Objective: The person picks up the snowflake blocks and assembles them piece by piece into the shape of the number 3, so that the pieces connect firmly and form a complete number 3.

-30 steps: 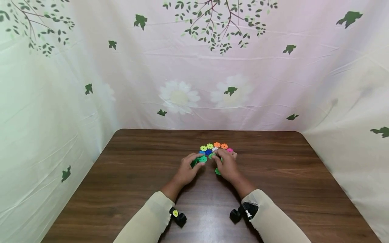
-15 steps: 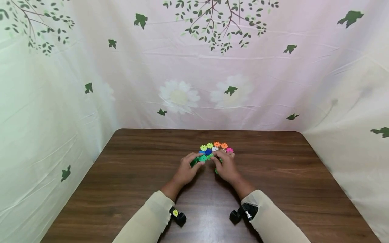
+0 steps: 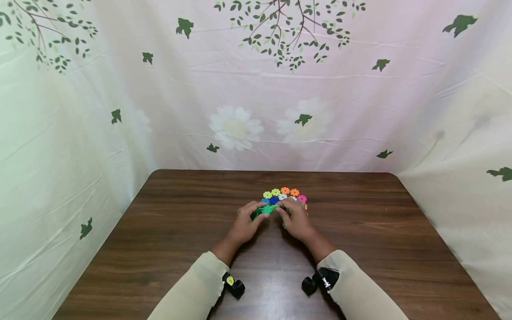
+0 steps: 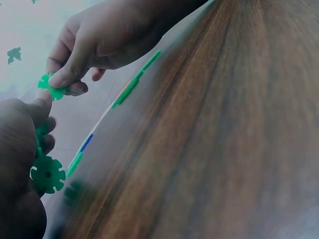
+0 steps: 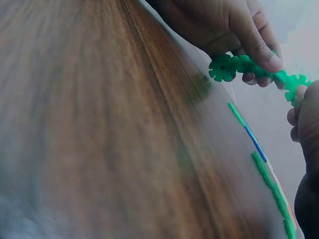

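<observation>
Holding a chain of green notched flower discs just above the wood-grain tabletop, out between two hands! Gripping the chain's left stretch in the left hand, thumb on one face and fingers curled behind, pinch closed down on the plastic. Leaving a round green end disc poking out at the chain's left tip. Now over to the chain's right end, nipping a single green disc between thumb and fingertips of the right hand, just as snugly closed. Keeping that disc right up against the chain, too blurred to tell whether slotted in

And beyond the chain, lying flat: yellow discs, orange discs, a pink disc, a white disc and a dark blue disc! To the right of the chain, partly hidden by the right hand, a row of green discs. On the near side of the chain, pale sleeves with black wrist cameras. Well beyond the chain, hanging upright, a white cloth printed with daisies and green birds
</observation>
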Available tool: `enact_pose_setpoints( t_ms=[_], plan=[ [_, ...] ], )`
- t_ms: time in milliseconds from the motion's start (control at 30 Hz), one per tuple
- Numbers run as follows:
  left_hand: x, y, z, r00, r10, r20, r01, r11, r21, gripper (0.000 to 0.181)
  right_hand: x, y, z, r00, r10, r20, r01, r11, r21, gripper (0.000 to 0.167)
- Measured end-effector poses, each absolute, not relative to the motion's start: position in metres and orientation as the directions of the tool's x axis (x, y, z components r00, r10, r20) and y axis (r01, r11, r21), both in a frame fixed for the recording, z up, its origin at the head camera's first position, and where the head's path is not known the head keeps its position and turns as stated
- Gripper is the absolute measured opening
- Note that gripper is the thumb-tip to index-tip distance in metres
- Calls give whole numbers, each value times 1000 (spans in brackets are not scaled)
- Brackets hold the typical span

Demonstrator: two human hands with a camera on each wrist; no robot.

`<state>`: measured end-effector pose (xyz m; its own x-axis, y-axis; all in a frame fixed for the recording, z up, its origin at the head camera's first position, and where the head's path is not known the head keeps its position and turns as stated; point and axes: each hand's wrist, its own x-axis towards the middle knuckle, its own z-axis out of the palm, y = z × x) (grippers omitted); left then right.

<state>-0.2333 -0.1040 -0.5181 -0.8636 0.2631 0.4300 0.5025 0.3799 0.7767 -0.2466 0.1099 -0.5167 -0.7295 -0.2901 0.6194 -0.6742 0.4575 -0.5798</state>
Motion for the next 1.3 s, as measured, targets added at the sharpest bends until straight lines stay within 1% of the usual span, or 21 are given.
enact_pose_setpoints(
  t_ms=[267, 400, 533, 633, 700, 833, 1000, 1133, 1300],
  plan=[
    [-232, -104, -516, -858, 289, 425, 511, 397, 762, 35, -244, 107, -514, -758, -286, 587, -645, 463, -607, 3],
    [-232, -105, -515, -857, 295, 423, 512, 382, 770, 36, -245, 107, -515, -747, -291, 598, -655, 475, -588, 4],
    [-232, -105, -516, -842, 303, 447, 534, 344, 772, 39, -247, 108, -518, -732, -283, 620, -668, 479, -570, 15],
    [-233, -105, -516, -824, 298, 482, 563, 323, 761, 38, -248, 110, -520, -735, -272, 621, -663, 480, -575, 27],
    [-233, -105, -517, -816, 291, 499, 574, 316, 755, 37, -248, 112, -521, -741, -267, 616, -655, 488, -577, 30],
    [-233, -104, -516, -828, 273, 490, 558, 311, 770, 35, -246, 117, -522, -749, -270, 605, -642, 520, -563, 29],
    [-234, -102, -515, -849, 258, 461, 523, 299, 798, 40, -243, 125, -520, -774, -287, 565, -612, 569, -549, 31],
    [-235, -102, -515, -834, 270, 482, 547, 283, 788, 41, -238, 134, -520, -808, -297, 509, -572, 603, -556, 28],
    [-235, -105, -518, -814, 281, 509, 571, 225, 789, 34, -233, 140, -520, -843, -311, 438, -530, 621, -578, 19]
  ],
)
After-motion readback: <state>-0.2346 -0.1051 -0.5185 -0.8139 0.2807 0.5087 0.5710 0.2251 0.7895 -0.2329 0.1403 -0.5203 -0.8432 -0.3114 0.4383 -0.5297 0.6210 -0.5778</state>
